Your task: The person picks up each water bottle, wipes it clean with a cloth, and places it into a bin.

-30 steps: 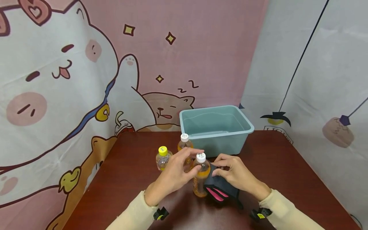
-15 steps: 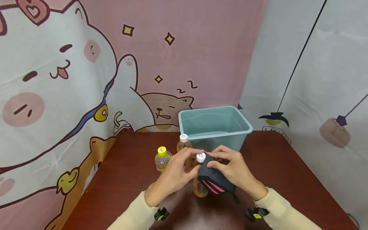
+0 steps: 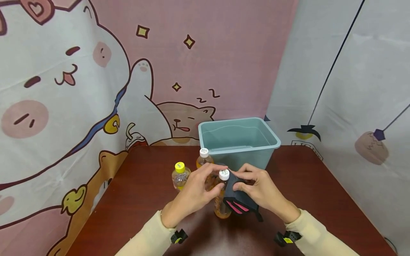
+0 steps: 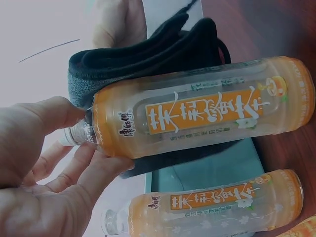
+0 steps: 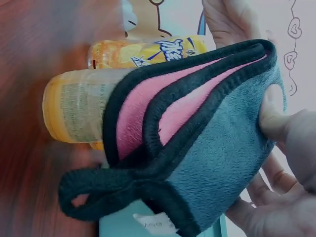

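The left hand (image 3: 192, 192) is gripping the neck of a smooth plastic bottle (image 3: 222, 199); the right hand (image 3: 261, 190) is pinching a fuzzy folded cloth (image 3: 238, 199) against it.

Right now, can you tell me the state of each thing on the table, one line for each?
Front bottle: upright, capped, held by left hand.
Cloth: folded, pressed on that bottle by right hand.
White-capped back bottle: upright, capped.
Yellow-capped bottle: upright, capped, untouched.
Tub: open, nothing visible inside.

Staged booth: cartoon cat backdrop (image 3: 96, 78) behind brown table (image 3: 320, 199).
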A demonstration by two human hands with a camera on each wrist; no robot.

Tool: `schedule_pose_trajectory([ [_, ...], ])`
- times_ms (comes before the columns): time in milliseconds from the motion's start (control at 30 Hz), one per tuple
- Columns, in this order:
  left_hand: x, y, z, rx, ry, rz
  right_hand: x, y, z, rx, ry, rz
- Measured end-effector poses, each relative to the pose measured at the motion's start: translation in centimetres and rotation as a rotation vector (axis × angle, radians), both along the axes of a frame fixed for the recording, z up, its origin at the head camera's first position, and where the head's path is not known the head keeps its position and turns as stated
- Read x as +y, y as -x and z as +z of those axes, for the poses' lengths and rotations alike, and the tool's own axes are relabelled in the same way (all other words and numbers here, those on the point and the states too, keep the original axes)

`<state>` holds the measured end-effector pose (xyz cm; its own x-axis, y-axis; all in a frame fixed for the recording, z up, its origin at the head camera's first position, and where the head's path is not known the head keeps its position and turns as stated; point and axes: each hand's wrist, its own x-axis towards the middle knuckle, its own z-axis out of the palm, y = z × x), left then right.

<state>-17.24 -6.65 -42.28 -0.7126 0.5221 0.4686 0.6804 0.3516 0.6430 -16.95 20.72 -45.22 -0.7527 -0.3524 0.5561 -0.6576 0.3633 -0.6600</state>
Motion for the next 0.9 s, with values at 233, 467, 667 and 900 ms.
schedule_pose_trajectory([
  [233,0.0,-0.1,0.0,-0.006,-0.004,0.003,0.4,0.0,0.0,-0.007,-0.027,-0.051],
  [467,0.0,0.0,0.0,0.026,0.011,0.007,1.2,0.2,-1.0,-0.037,-0.132,-0.017],
  [667,0.0,-0.1,-0.1,0.015,0.018,0.006,1.3,0.7,-2.7,-0.055,-0.293,0.036],
  [900,0.0,-0.1,0.0,0.034,0.012,0.015,0.8,1.0,-3.9,-0.078,-0.463,0.058],
])
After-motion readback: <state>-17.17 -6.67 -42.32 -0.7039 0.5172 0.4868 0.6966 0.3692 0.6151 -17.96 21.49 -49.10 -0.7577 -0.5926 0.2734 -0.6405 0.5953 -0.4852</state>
